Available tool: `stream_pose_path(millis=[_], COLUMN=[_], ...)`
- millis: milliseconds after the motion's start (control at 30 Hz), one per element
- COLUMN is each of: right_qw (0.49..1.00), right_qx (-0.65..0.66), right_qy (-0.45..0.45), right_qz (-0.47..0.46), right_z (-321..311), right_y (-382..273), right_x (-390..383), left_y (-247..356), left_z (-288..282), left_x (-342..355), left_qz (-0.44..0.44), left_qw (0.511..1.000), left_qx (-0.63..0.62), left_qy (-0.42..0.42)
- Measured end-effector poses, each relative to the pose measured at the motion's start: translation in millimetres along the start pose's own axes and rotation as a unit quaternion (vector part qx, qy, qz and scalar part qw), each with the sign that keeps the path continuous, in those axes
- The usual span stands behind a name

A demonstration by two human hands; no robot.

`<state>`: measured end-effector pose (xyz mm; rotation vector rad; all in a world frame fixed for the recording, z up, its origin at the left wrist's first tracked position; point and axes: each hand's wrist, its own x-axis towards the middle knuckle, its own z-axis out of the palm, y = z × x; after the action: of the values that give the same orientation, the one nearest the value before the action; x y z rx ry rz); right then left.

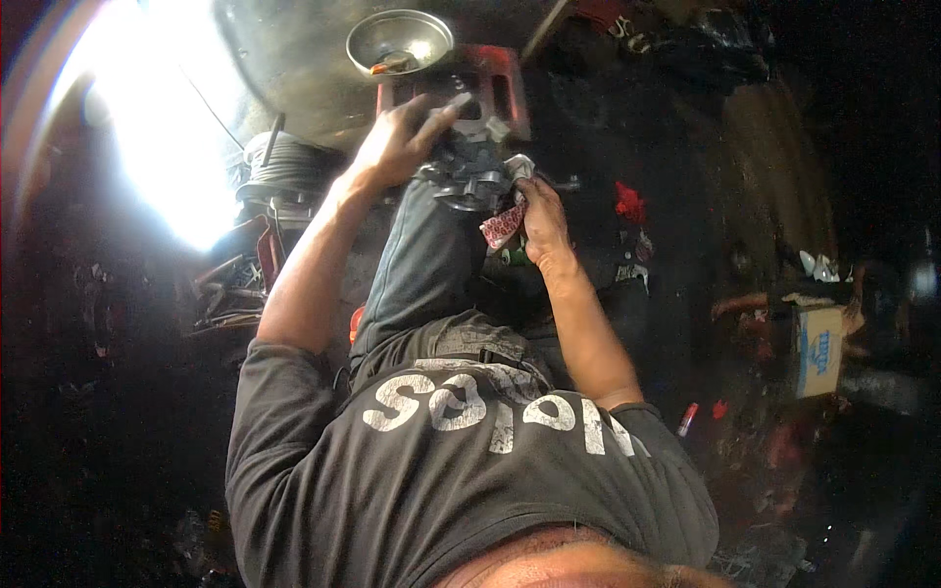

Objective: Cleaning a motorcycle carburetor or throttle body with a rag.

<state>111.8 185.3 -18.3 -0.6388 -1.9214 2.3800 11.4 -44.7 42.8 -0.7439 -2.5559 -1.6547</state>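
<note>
My left hand (400, 142) is raised over a greasy metal assembly (469, 176), its fingers bent around or against a small pale object (459, 101) that is too blurred to name. My right hand (542, 218) grips a crumpled rag (503, 225), white with a red pattern, at the right side of the assembly. The assembly sits above my outstretched jeans-clad leg (412, 265), in front of a red and black stand or crate (505, 88); what supports it is hidden.
A steel bowl (397, 31) with small items inside is at the top. A grey coil (279, 167) and scattered tools (235, 304) lie at left, beside strong glare. At right are red scraps (630, 203), a cardboard box (818, 367) and clutter on the dark floor.
</note>
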Motion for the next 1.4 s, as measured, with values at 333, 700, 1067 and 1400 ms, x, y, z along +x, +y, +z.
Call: stream_pose_path(millis=[333, 700, 1067, 1400], right_qw=[0.988, 0.945, 0.87, 0.902], right_qx=[-0.086, -0.156, -0.285, -0.253], right_qy=[0.011, 0.038, 0.021, -0.019], right_qz=[-0.128, -0.284, -0.402, -0.349], right_z=[10, 12, -5, -5], right_y=[-2, -17, 13, 0], right_x=[-19, -36, -31, -42], left_y=[3, -37, -52, -72], left_z=[7, 32, 40, 53], left_x=[-28, -39, -73, -68], left_qz=[-0.081, -0.148, -0.12, -0.226], left_qw=[0.994, 0.884, 0.942, 0.811], left_qx=[-0.035, -0.389, -0.294, -0.517], left_qy=[0.057, 0.213, 0.111, 0.156])
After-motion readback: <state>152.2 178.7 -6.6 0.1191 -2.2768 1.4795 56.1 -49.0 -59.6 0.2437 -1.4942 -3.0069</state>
